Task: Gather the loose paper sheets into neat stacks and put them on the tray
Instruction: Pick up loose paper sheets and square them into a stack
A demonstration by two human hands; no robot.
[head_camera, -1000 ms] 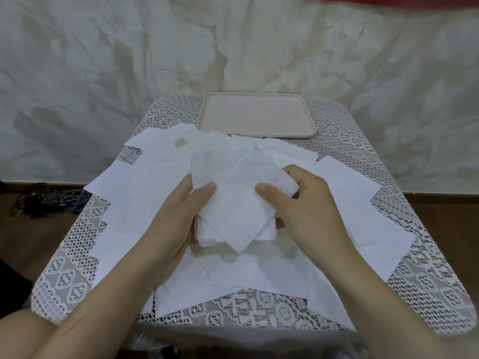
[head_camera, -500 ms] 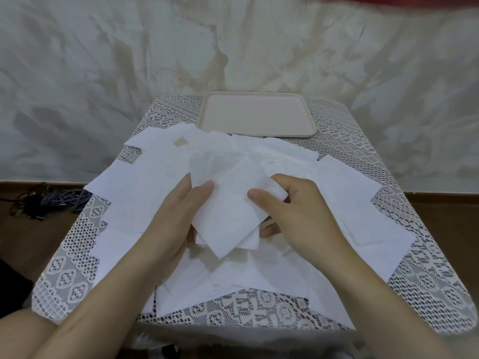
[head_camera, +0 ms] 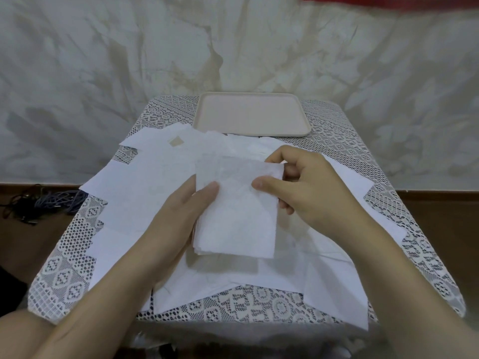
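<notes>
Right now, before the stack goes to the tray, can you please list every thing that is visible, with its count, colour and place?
stack of paper: one, white, held above the middle of the table
loose sheets: many, overlapping, too many to count, white, spread over the tablecloth
tan square: one, tan, among the far left sheets
tray: one, pale pink, far end of the table
tablecloth: one, white lace, covering the table
cables: one bundle, dark, on the floor at left
red strip: one, red, top right edge of the view
left hand: holds the stack's left edge, thumb on top
right hand: pinches the stack's upper right corner
</notes>
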